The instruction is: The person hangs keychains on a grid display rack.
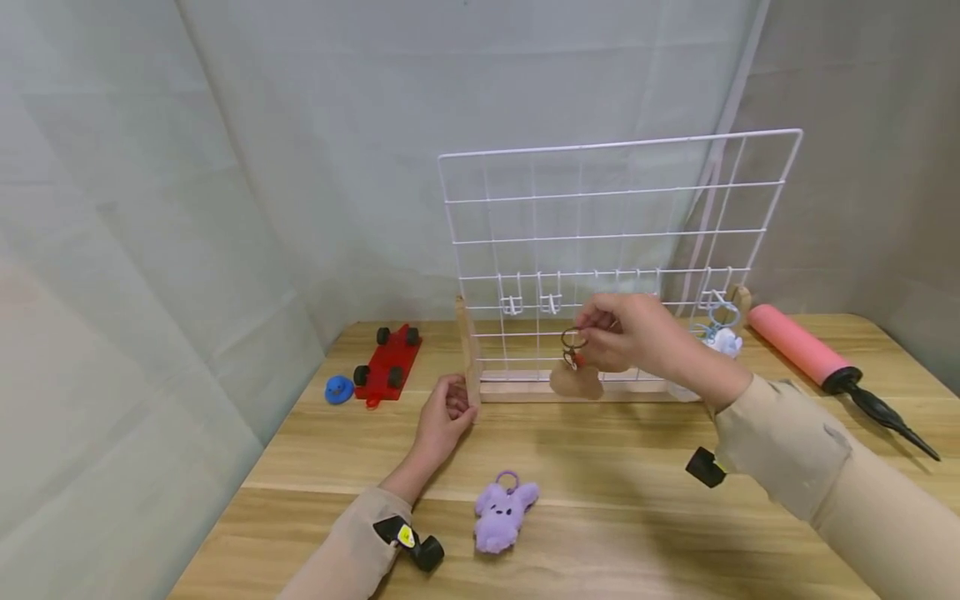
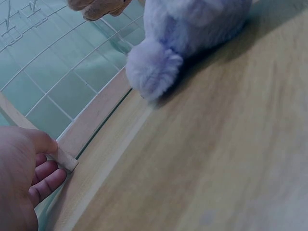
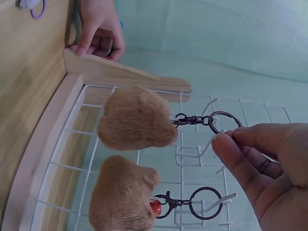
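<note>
Simultaneously, right hand (image 1: pixel 632 333) pinches ring (image 3: pixel 222 113) of brown plush keychain (image 3: pixel 137 119) before white grid rack (image 1: pixel 621 144); left hand (image 1: pixel 442 421) grips rack's left wooden support (image 1: pixel 468 354).

A red car (image 1: pixel 390 360) with black wheels (image 1: pixel 362 376) lies on the left of the wooden table (image 1: pixel 600 550), a blue duck (image 1: pixel 339 389) just beside it. On the right lies a pink pump (image 1: pixel 798 342), slantwise, its black nozzle (image 1: pixel 885 412) toward the near right. Pale cloth (image 1: pixel 337 167) hangs behind and at the left
</note>
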`<state>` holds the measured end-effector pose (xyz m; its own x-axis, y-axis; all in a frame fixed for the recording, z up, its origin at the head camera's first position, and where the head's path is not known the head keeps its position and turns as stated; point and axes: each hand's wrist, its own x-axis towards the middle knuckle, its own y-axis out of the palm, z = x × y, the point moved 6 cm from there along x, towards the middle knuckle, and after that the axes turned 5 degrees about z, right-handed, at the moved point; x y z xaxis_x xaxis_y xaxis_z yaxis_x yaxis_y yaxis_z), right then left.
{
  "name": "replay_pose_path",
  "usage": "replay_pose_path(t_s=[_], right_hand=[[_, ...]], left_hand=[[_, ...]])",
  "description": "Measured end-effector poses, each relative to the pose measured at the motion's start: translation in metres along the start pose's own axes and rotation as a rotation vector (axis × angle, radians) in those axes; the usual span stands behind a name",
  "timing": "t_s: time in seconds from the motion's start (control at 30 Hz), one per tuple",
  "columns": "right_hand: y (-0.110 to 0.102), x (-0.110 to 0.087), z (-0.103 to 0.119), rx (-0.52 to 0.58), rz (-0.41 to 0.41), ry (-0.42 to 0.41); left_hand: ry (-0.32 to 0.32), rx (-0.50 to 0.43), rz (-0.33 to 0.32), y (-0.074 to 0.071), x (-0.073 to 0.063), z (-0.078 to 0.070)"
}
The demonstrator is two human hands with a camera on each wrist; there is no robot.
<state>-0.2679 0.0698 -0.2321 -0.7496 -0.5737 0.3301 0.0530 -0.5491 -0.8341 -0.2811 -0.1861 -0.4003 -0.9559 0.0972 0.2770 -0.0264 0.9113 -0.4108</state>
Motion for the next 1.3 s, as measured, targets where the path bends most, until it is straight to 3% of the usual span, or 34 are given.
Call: replay_pose_path(t_s=[0.13,0.43,0.73,1.3], right_hand=[[0.000,0.007,0.001,0.008,0.002,0.018],[0.001,0.021,0.007,-0.001,0.017,0.051],[0.005,0.033,0.008,-0.013,0.014,0.031],[0.011,0.040,0.000,-0.053,0.044,0.099]], left_hand=[[0.003,0.014,0.005,-0.002,-0.005,-0.011],[0.020,0.008,0.000,-0.004,-0.007,-0.007],[0.016,0.019,-0.001,-0.003,-0.007,-0.011],[0.024,0.021,0.008,-0.002,-0.006,-0.015]])
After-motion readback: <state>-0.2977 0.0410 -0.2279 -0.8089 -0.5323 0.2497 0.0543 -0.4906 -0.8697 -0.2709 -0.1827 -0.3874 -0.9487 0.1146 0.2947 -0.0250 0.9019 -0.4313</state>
